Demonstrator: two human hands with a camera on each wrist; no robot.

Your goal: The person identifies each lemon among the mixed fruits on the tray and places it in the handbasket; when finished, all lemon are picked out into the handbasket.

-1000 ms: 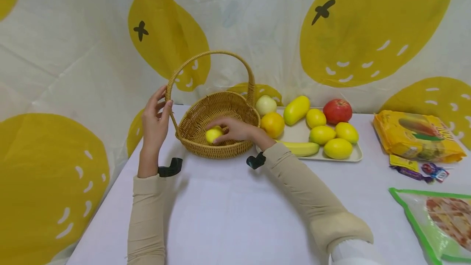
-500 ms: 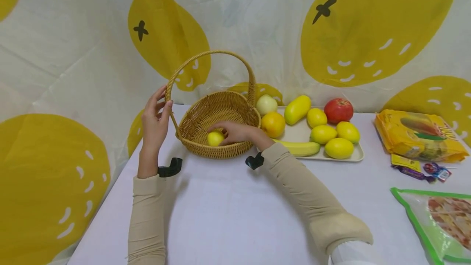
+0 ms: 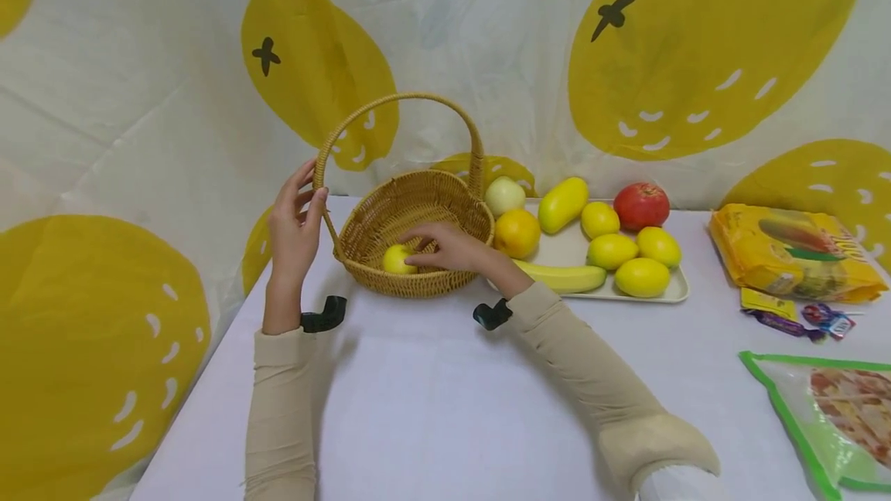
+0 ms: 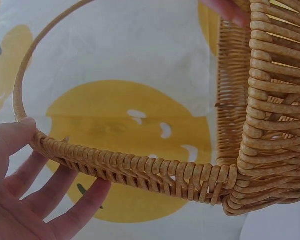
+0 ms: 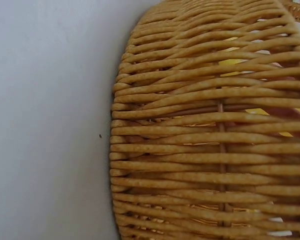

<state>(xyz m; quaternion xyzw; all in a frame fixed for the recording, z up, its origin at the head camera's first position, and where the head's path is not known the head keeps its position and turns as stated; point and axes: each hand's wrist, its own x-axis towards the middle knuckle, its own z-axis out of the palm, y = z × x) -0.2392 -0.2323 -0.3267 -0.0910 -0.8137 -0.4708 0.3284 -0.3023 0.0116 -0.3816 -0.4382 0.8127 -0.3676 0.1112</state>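
Lemon point(image 3: 396, 259) lies in the basket point(image 3: 418, 211) under loosened right-hand fingers point(image 3: 425, 247); left hand point(image 3: 292, 226) grasps the handle.

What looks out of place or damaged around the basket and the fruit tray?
Nothing looks damaged or spilled. The wicker basket stands upright, with the left hand at its handle and the right hand touching the yellow fruit inside. One small oddity: the banana pokes over the left edge of the tray.
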